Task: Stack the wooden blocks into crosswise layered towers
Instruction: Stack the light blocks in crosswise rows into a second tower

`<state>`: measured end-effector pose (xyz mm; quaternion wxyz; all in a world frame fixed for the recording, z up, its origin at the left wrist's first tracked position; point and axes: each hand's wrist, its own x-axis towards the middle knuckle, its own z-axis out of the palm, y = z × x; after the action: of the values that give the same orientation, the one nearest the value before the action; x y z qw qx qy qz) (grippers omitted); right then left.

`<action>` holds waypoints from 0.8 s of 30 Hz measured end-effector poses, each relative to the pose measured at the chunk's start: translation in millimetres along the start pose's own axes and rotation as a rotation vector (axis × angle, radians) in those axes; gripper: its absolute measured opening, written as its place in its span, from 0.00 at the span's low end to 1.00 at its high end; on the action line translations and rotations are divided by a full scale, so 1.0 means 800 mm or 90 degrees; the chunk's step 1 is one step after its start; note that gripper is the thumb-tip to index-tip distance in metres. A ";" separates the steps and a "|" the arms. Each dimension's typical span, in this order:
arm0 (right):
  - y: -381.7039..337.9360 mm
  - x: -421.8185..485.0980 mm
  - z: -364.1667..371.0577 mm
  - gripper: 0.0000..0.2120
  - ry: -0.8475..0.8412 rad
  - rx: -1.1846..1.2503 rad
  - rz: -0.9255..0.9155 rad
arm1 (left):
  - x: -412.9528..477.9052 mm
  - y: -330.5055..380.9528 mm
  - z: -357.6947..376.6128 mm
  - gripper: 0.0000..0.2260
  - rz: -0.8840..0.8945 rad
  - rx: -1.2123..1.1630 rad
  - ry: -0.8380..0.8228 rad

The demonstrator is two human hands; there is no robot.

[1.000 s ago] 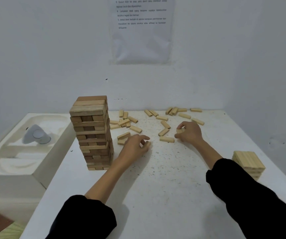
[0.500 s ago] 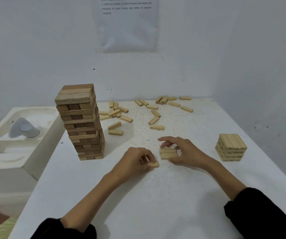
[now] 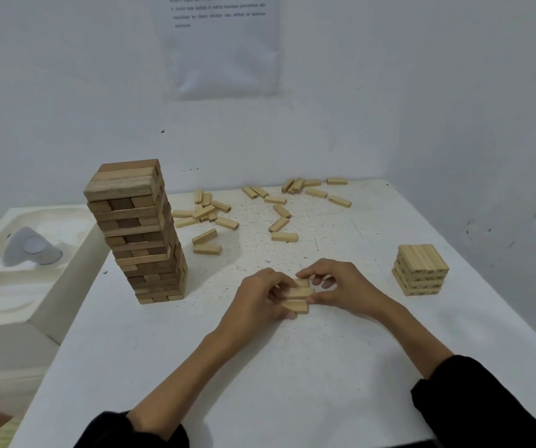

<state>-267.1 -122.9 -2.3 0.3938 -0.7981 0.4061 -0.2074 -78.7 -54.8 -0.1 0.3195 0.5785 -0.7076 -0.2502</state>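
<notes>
At a white table (image 3: pixel 260 367), a person appears to be squaring up a base layer; the left hand (image 3: pixel 255 300) and right hand (image 3: pixel 346 286) meet at mid-table, each with fingers curled onto opposite ends of a row (image 3: pixel 299 294) of three pale blocks lying flat, side by side and touching; both hands pinch it, neither is empty. A tall tower (image 3: pixel 137 227) of darker wood stands to the left; a low stack (image 3: pixel 420 270) sits well apart on the right; loose blocks (image 3: pixel 279 221) lie scattered near the far wall. The pieces look light, rigid and smooth, likely to slide on the tabletop or skew out of line; squeezing them by their short ends, as a set, should keep the sides flush; a gentle touch seems wise.
</notes>
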 end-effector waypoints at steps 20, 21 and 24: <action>-0.004 -0.045 0.027 0.62 -0.076 -0.331 0.109 | -0.034 -0.012 0.015 0.53 -0.120 0.309 -0.144; -0.002 -0.044 0.020 0.57 -0.073 -0.309 0.095 | -0.030 -0.015 0.009 0.54 -0.114 0.305 -0.150; 0.001 -0.036 0.010 0.48 -0.061 -0.264 0.036 | -0.012 -0.024 -0.010 0.51 -0.073 0.211 -0.171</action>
<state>-279.4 -96.4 -8.0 0.2458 -0.8592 0.4432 -0.0706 -59.3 -48.9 -10.2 0.1078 0.6238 -0.7414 -0.2229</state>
